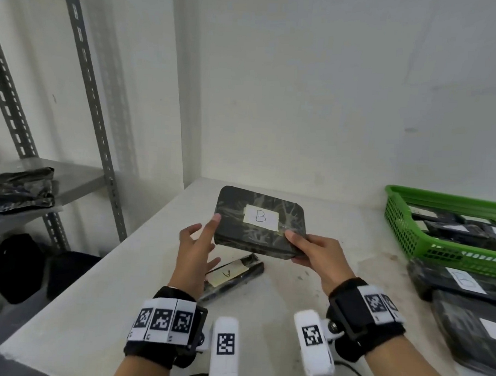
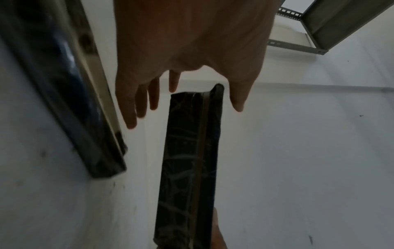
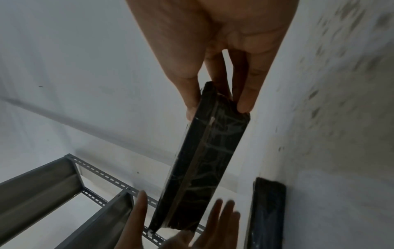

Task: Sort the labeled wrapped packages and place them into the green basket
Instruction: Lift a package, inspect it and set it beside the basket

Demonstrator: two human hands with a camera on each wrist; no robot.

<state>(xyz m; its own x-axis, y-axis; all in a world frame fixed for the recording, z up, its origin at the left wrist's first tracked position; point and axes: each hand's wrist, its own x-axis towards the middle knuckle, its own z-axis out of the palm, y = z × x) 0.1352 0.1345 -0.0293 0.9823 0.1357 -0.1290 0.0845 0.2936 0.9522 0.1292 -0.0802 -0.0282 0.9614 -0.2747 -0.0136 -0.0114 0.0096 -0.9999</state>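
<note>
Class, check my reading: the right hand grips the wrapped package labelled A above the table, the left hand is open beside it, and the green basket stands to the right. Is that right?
One detail is wrong. The head view shows the package in the right hand's grip is labelled B; the A package lies on the table. The left hand is open beside it, and the green basket stands to the right.
</note>
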